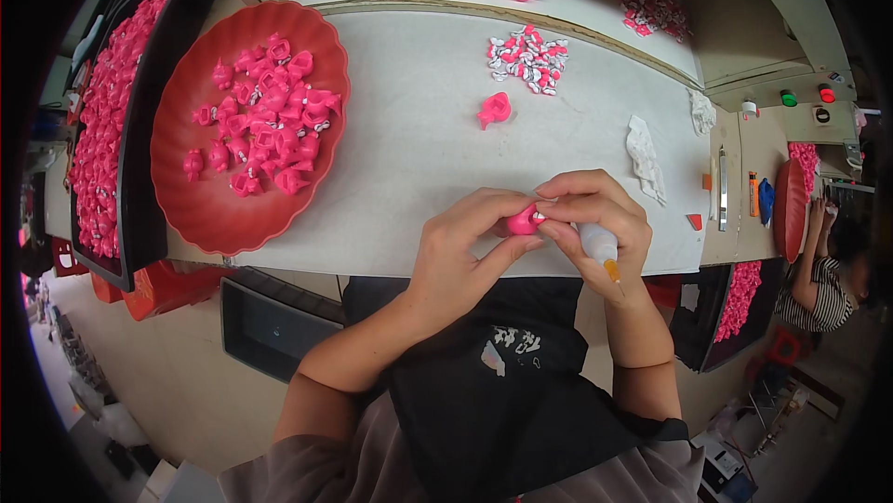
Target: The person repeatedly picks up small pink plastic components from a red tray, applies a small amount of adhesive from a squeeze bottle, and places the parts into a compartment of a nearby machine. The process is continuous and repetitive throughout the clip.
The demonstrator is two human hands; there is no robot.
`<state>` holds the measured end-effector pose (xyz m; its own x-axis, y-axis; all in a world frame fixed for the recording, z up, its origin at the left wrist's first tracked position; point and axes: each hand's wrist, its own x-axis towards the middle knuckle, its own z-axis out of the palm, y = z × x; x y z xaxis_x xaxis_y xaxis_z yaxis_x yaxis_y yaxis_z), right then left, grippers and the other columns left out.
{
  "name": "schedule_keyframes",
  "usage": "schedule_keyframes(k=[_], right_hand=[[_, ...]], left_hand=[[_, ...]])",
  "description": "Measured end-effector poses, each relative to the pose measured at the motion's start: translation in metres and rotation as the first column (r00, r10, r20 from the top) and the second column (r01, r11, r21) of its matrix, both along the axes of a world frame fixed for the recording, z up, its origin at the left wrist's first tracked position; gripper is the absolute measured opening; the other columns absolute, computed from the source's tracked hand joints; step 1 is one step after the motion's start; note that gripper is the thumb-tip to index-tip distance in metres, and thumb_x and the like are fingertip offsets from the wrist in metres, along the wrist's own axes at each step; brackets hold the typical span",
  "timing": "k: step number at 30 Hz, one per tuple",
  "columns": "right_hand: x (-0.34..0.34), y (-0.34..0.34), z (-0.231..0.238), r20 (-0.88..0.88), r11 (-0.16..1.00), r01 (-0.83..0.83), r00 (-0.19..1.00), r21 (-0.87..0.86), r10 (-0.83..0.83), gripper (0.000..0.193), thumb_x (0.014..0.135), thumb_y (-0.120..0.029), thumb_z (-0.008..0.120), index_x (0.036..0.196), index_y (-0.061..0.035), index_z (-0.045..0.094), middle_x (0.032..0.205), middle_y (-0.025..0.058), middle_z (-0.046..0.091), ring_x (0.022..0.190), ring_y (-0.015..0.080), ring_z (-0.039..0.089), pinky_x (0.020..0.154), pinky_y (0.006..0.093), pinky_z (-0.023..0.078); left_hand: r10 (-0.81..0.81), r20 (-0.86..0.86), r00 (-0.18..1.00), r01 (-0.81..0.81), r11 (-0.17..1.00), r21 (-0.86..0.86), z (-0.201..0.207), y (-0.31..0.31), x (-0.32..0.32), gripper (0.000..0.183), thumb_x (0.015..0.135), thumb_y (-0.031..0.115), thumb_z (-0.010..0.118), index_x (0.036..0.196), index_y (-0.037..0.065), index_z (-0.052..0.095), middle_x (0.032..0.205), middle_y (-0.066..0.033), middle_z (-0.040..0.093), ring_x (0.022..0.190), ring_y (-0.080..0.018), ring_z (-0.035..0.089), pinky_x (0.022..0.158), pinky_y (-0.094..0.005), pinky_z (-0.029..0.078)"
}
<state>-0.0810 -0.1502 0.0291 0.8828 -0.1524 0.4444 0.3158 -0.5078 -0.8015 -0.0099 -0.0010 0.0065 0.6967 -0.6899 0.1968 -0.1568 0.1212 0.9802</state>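
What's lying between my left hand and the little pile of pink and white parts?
In the head view, one loose pink piece lies on the white sheet between your left hand and the pile, nearer the pile.

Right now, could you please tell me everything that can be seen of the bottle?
The bottle is small and whitish, seemingly translucent plastic, with a rounded shoulder, an amber tip and a thin needle. It is tucked into the right hand, its far end hidden behind the fingers. It lies tilted, its needle aiming toward the picture's lower right. Its contents cannot be told.
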Motion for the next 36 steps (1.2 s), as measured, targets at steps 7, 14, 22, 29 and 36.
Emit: schedule_keyframes(k=[7,14,22,29,36], right_hand=[[-0.004,-0.001,-0.002,0.041,0.998,0.013,0.999,-0.069,-0.011,0.022,0.066,0.003,0.070,0.086,-0.0005,0.063,0.091,0.0134,0.059,0.075,0.0188,0.061,0.061,0.0262,0.051],[-0.008,-0.007,0.003,-0.001,0.959,-0.047,0.999,-0.280,0.048,0.035,0.062,-0.007,0.073,0.095,-0.0039,0.063,0.092,0.0115,0.059,0.075,0.0192,0.062,0.060,0.0273,0.053],[-0.006,-0.015,0.005,0.022,0.965,-0.161,0.985,-0.206,0.169,0.038,0.059,-0.011,0.075,0.094,-0.0050,0.064,0.090,0.0089,0.060,0.072,0.0184,0.061,0.057,0.0250,0.051],[-0.009,-0.016,0.003,0.012,0.954,-0.221,0.973,-0.204,0.229,0.039,0.057,-0.014,0.076,0.093,-0.0040,0.065,0.088,0.0089,0.062,0.071,0.0190,0.061,0.057,0.0252,0.050],[-0.008,-0.017,-0.001,0.014,0.946,-0.240,0.968,-0.219,0.249,0.039,0.057,-0.018,0.077,0.091,-0.0035,0.065,0.088,0.0092,0.062,0.069,0.0191,0.062,0.055,0.0252,0.050]], left_hand=[[-0.021,0.010,1.000,0.021,1.000,0.013,0.002,-0.003,-0.001,0.024,0.073,0.001,0.065,0.097,-0.001,0.058,0.089,-0.0107,0.061,0.078,-0.0186,0.060,0.068,-0.0272,0.049],[-0.257,-0.586,0.769,0.184,0.966,-0.183,-0.002,0.003,0.000,0.022,0.080,0.003,0.061,0.101,-0.002,0.056,0.094,-0.0063,0.060,0.085,-0.0119,0.058,0.075,-0.0248,0.048],[-0.420,-0.696,0.583,0.301,0.907,-0.294,0.002,0.002,-0.003,0.025,0.083,0.003,0.057,0.107,-0.004,0.053,0.099,-0.0086,0.059,0.093,-0.0128,0.057,0.081,-0.0243,0.047],[-0.440,-0.689,0.575,0.285,0.898,-0.335,0.008,0.004,-0.007,0.024,0.085,0.003,0.055,0.107,-0.005,0.055,0.096,-0.0100,0.061,0.086,-0.0130,0.059,0.078,-0.0235,0.048],[-0.351,-0.714,0.606,0.236,0.936,-0.260,0.002,0.005,-0.014,0.022,0.085,0.006,0.056,0.103,-0.005,0.058,0.088,-0.0067,0.061,0.080,-0.0091,0.056,0.072,-0.0213,0.046]])
